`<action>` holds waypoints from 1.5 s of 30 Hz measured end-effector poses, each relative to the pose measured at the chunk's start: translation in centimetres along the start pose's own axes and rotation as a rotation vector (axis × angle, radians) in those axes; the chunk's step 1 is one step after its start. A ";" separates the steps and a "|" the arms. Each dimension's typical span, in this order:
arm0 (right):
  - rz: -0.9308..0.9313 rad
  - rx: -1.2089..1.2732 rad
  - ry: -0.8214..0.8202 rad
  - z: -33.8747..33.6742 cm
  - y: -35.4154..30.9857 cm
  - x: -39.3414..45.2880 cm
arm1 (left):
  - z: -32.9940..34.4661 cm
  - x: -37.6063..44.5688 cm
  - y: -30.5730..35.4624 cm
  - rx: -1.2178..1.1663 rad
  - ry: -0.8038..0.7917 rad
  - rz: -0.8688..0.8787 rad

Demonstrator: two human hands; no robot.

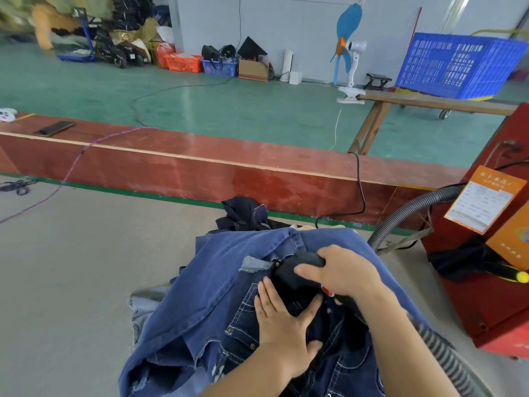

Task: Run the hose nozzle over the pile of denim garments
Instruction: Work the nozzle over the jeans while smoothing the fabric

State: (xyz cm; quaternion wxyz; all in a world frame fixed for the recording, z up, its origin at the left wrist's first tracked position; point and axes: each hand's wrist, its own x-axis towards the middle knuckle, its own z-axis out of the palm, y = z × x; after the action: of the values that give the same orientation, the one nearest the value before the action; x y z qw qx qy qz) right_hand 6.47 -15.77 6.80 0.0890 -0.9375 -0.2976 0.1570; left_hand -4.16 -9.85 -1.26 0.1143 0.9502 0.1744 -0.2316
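From the head view, the right hand (342,272) gripped the black nozzle (292,277) against the denim pile (223,285) on the grey table (71,267), mid-pass; the left hand (282,319) lay flat, fingers straight, pressing the fabric. Next, probably, came sweeping across uncovered cloth, ribbed hose (446,356) trailing.

Two hands were counted: left hand (282,325), right hand (342,272) | one hose nozzle (294,275) | one blue crate (458,65) | one fan (347,44) | one phone (53,128)

Green floor (229,104), seemingly pale wall (286,24)
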 end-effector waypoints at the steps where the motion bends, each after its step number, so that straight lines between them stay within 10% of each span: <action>1: 0.012 -0.012 0.069 0.2 -0.3 0.1 | -0.3 -0.2 -0.2 0.013 -0.028 0.003; 7: 0.060 0.207 0.408 -2.8 -0.1 -0.7 | -1.0 -2.3 -1.4 0.090 -0.268 -0.084; 19: -0.007 0.023 -0.008 -2.3 1.1 -1.4 | -1.8 -3.0 -0.2 0.187 -0.235 0.046; 23: 0.172 0.063 0.261 -2.8 2.9 -1.6 | -2.2 -2.7 0.6 0.246 -0.247 0.021; 30: 0.153 0.382 0.533 -5.9 5.2 -3.0 | -3.0 -1.2 1.2 0.127 0.372 0.113; 39: 0.025 0.022 0.108 -1.4 2.8 -1.8 | -1.0 0.3 2.0 0.197 0.099 0.077; 45: 0.231 0.119 0.339 -2.9 4.7 -1.8 | -1.0 0.4 1.5 0.192 0.067 0.103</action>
State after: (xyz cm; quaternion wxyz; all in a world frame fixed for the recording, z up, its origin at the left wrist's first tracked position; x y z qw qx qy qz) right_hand 8.56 -20.88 8.70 0.1743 -0.9714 -0.1593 0.0237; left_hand -2.87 -10.86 -0.36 0.0284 0.9717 0.1062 -0.2090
